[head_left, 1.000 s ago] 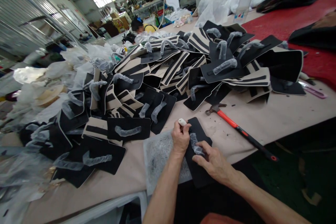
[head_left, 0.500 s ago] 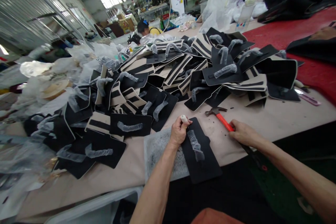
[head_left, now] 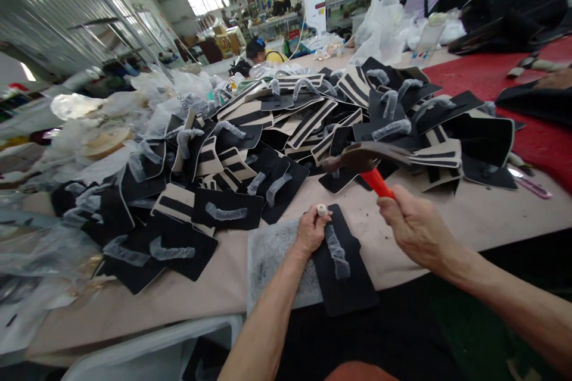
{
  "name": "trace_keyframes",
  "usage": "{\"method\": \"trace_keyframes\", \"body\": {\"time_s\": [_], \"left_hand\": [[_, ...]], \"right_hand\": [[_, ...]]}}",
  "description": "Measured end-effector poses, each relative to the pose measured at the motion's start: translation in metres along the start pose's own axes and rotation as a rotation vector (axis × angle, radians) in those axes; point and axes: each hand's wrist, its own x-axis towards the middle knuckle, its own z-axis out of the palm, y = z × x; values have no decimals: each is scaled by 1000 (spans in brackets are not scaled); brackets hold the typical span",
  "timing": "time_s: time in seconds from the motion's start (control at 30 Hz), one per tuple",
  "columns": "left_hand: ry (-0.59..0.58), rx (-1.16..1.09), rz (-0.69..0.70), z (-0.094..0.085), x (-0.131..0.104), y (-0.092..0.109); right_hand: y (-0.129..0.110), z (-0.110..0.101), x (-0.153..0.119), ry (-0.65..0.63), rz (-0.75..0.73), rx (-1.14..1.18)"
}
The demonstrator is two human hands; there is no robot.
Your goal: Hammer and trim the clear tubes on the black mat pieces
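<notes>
My right hand (head_left: 415,227) grips a claw hammer (head_left: 376,181) by its red handle, its head raised above the table and slightly blurred. My left hand (head_left: 310,232) is closed around a short tool with a white, round top (head_left: 322,209), held at the far left corner of a black panel (head_left: 351,294). The tool's lower end is hidden by my fingers. A plastic-wrapped handle (head_left: 336,253) runs along the panel's middle. Beneath the panel's left part lies a scuffed whitish board (head_left: 271,259).
A large pile of similar black panels (head_left: 286,175) with wrapped handles spreads behind my hands. Plastic bags (head_left: 156,95) lie at left, a pale bin (head_left: 147,348) stands below the table's front edge, and a pink cutter (head_left: 531,183) is at right. Other people work farther back.
My right hand has lifted the hammer from low over the table to a raised position nearer the camera. My left hand keeps the white-topped tool at the panel's corner. The view shifts slightly.
</notes>
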Motion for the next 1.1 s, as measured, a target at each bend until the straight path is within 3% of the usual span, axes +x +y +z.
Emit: {"method": "trace_keyframes", "body": {"time_s": [0.17, 0.23, 0.33, 0.4, 0.53, 0.7, 0.8, 0.87, 0.93, 1.0, 1.1], "left_hand": [[-22, 74, 46, -2, -1, -3], [-31, 108, 78, -2, -1, -5], [-24, 120, 92, -2, -1, -5], [-25, 110, 79, -3, 0, -4], [-33, 121, 63, -4, 1, -4], [-23, 103, 66, -4, 0, -7], [-28, 105, 65, -4, 0, -5], [-22, 92, 65, -3, 0, -2], [-10, 73, 58, -3, 0, 0], [-4, 68, 49, -3, 0, 0], [-12, 90, 35, -4, 1, -1]], "right_hand": [[-10, -6, 16, -251, -148, -358], [-19, -15, 19, -169, -169, -315], [-31, -19, 17, 70, -106, -124], [-29, -14, 14, 38, -87, -114], [-7, -3, 10, -273, -108, -312], [39, 6, 6, -291, 75, -191], [76, 23, 0, -342, 235, -146], [91, 36, -6, -292, 261, -212], [87, 47, -12, -160, 139, -293], [68, 59, -17, -94, -102, -273], [34, 83, -20, -278, -464, -103]]}}
